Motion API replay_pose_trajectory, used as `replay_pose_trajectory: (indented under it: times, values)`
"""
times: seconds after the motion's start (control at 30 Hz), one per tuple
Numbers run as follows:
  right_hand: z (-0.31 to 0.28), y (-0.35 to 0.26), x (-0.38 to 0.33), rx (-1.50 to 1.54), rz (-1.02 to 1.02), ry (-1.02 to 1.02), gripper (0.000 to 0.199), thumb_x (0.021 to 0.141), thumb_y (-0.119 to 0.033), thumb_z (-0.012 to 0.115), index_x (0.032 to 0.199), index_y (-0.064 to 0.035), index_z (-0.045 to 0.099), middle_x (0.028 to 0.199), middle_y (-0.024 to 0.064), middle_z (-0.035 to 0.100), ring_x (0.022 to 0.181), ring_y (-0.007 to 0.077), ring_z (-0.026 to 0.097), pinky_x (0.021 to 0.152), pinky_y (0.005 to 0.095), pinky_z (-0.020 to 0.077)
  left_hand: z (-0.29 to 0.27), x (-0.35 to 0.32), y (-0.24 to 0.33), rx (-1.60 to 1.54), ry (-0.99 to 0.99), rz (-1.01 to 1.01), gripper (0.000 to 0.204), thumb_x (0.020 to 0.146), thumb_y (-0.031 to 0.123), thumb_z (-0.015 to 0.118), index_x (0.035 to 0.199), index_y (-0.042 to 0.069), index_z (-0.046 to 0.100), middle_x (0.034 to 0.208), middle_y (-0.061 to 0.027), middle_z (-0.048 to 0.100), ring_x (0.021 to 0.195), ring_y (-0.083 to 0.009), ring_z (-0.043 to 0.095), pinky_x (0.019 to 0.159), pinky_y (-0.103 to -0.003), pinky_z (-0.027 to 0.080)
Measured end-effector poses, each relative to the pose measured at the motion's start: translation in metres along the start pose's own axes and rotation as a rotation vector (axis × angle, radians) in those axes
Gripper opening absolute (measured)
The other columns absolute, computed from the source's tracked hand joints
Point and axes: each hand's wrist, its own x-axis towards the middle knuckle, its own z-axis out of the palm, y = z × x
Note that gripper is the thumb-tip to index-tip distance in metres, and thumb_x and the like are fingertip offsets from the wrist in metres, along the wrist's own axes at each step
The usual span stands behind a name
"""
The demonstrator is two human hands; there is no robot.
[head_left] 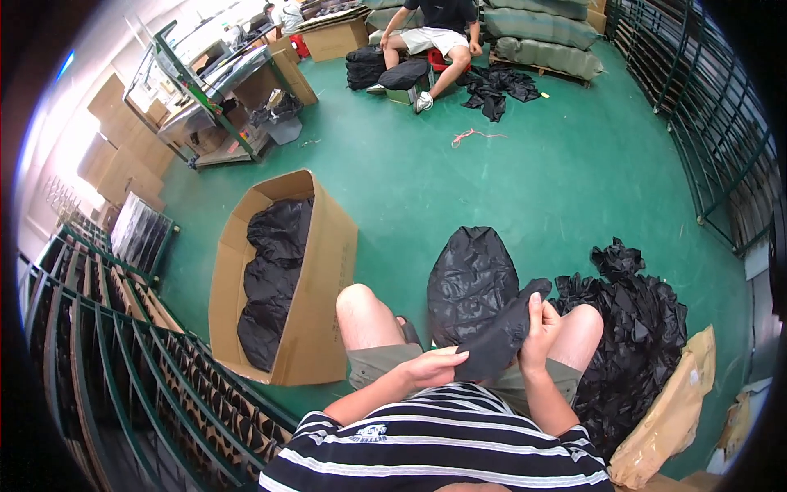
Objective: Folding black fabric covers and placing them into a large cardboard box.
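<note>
A long, folded piece of black fabric stretches across my lap between both hands. My left hand grips its lower left end, with the thumb on top. My right hand pinches the upper right end, thumb up. Just beyond my knees stands a black, oval, fabric-covered object; its lower part is hidden behind the held piece. To my right, a loose heap of crumpled black material lies on the floor. An open cardboard box stands at my left, holding several black bundles.
A brown paper sack lies beside the heap. Green metal racks line the left, and more racks the right. Farther off, a person sits near black bags and stacked sacks. A workbench stands far left.
</note>
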Motion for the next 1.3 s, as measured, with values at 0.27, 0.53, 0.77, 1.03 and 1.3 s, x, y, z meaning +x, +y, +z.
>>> replay_pose_trajectory:
  times: [0.27, 0.53, 0.77, 1.03, 1.3]
  values:
    - [-0.007, 0.001, 0.001, 0.075, 0.089, -0.037, 0.038, 0.098, -0.022, 0.052, 0.061, -0.0099, 0.049, 0.063, -0.0089, 0.048, 0.056, -0.0001, 0.040, 0.050, 0.0192, 0.0315, 0.017, -0.002, 0.028, -0.228, -0.197, 0.178, 0.059, 0.096, 0.042, 0.045, 0.140, 0.003, 0.034, 0.136, -0.0110, 0.047, 0.127, -0.0256, 0.045, 0.109, -0.043, 0.030]
    - [-0.003, 0.005, -0.001, 0.067, 0.177, -0.020, 0.032, 0.096, -0.026, 0.054, 0.074, -0.0043, 0.062, 0.070, -0.0024, 0.059, 0.060, 0.0041, 0.051, 0.056, 0.0210, 0.0415, -0.004, 0.003, 0.005, 0.105, -0.039, 0.100, 0.042, 0.092, 0.015, 0.060, 0.129, 0.001, 0.046, 0.125, -0.0092, 0.057, 0.111, -0.0178, 0.056, 0.094, -0.036, 0.047]
    - [-0.008, 0.002, -0.001, 0.090, 0.069, 0.020, 0.036, 0.099, -0.023, 0.050, 0.067, -0.0077, 0.052, 0.064, -0.0072, 0.048, 0.058, 0.0014, 0.041, 0.053, 0.0192, 0.0328, 0.023, 0.016, -0.009, -0.016, -0.156, 0.070, 0.058, 0.089, 0.010, 0.062, 0.139, 0.006, 0.033, 0.136, -0.0046, 0.046, 0.120, -0.0124, 0.046, 0.102, -0.031, 0.035]
    - [-0.004, 0.001, -0.001, 0.114, 0.107, -0.025, 0.034, 0.098, -0.024, 0.051, 0.069, -0.0080, 0.056, 0.068, -0.0044, 0.055, 0.059, 0.0028, 0.046, 0.055, 0.0195, 0.0372, 0.034, 0.008, 0.021, -0.117, 0.008, 0.240, 0.056, 0.082, 0.016, 0.071, 0.129, 0.002, 0.044, 0.127, -0.0088, 0.054, 0.108, -0.0161, 0.058, 0.089, -0.030, 0.049]
    - [-0.012, 0.009, -0.003, -0.010, 0.034, -0.003, 0.036, 0.098, -0.022, 0.052, 0.065, -0.0072, 0.053, 0.065, -0.0069, 0.050, 0.060, 0.0018, 0.041, 0.054, 0.0201, 0.0328, 0.008, 0.025, 0.000, 0.132, 0.202, 0.040, 0.059, 0.085, 0.016, 0.069, 0.134, 0.008, 0.038, 0.119, -0.0037, 0.054, 0.097, -0.0125, 0.058, 0.080, -0.032, 0.053]
